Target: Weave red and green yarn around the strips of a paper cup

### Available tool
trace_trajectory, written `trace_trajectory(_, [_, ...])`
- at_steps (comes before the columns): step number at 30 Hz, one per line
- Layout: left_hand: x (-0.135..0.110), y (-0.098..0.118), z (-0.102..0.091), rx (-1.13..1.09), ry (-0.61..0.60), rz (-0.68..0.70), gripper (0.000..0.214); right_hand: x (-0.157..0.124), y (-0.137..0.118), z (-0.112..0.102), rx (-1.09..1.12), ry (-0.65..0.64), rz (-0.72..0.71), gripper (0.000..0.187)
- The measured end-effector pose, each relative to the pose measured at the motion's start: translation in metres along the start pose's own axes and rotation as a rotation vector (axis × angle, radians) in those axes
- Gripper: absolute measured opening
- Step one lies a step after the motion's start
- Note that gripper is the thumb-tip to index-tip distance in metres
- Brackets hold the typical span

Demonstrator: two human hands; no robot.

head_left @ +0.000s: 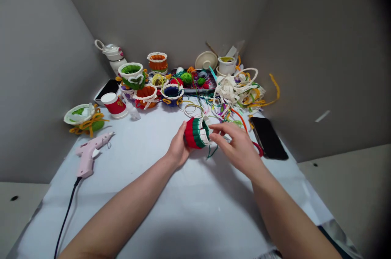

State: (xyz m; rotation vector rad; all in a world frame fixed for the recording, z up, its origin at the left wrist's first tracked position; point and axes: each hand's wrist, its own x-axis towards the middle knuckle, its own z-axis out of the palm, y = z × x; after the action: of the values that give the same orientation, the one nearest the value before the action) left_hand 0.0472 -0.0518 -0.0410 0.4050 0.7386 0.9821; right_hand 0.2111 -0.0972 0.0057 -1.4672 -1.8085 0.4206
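A small round basket (pixel 197 132), woven from ribbed red, green and white strips, is clasped between both hands over the paper-covered desk (pixel 137 210). Its red side is cupped by the left hand (pixel 179 147), and its white-edged end is gripped by the right hand (pixel 236 145). A smooth pink glue gun (pixel 88 153) is laid to the left, a glossy black phone (pixel 269 137) to the right. Tangled ribbons (pixel 238 92) are heaped beyond, beside a metal tray (pixel 195 91) of yarn balls.
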Motion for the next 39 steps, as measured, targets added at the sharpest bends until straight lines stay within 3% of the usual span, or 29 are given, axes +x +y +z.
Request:
trace_trajectory(4, [0.005, -0.012, 0.001, -0.068, 0.034, 0.145, 0.043, -0.002, -0.006, 0.021, -0.037, 0.074, -0.029, 0.015])
trace_trajectory(7, [0.008, -0.023, 0.004, -0.105, 0.079, 0.209, 0.038, -0.004, -0.007, 0.030, -0.249, 0.210, -0.156, 0.019])
trace_trajectory(12, [0.006, -0.034, 0.012, -0.181, 0.179, 0.210, 0.038, -0.007, 0.001, 0.040, -0.509, 0.260, -0.323, 0.022])
trace_trajectory(15, [0.004, -0.034, 0.016, -0.209, 0.217, 0.173, 0.039, -0.005, 0.005, 0.034, -0.469, 0.242, -0.379, 0.018])
trace_trajectory(17, [0.004, -0.031, 0.017, -0.213, 0.194, 0.145, 0.041, -0.003, 0.007, 0.025, -0.345, 0.231, -0.343, 0.017])
trace_trajectory(21, [0.005, -0.023, 0.016, -0.215, 0.105, 0.071, 0.044, 0.001, 0.011, 0.009, -0.085, 0.156, -0.191, 0.047])
trace_trajectory(25, [0.006, -0.023, 0.014, -0.224, 0.052, 0.047, 0.048, 0.000, 0.014, 0.016, -0.197, 0.109, -0.219, 0.041])
trace_trajectory(30, [0.000, -0.028, 0.019, -0.344, 0.064, 0.028, 0.048, -0.008, 0.019, 0.040, -0.404, 0.248, -0.282, 0.027])
trace_trajectory(33, [-0.003, -0.030, 0.022, -0.396, 0.091, -0.010, 0.048, -0.013, 0.023, 0.046, -0.388, 0.291, -0.321, 0.034])
trace_trajectory(36, [-0.001, -0.028, 0.021, -0.384, 0.086, -0.037, 0.046, -0.012, 0.020, 0.037, -0.357, 0.295, -0.376, 0.038])
trace_trajectory(39, [0.003, -0.023, 0.016, -0.341, 0.019, -0.039, 0.047, -0.007, 0.015, 0.020, -0.250, 0.199, -0.358, 0.066])
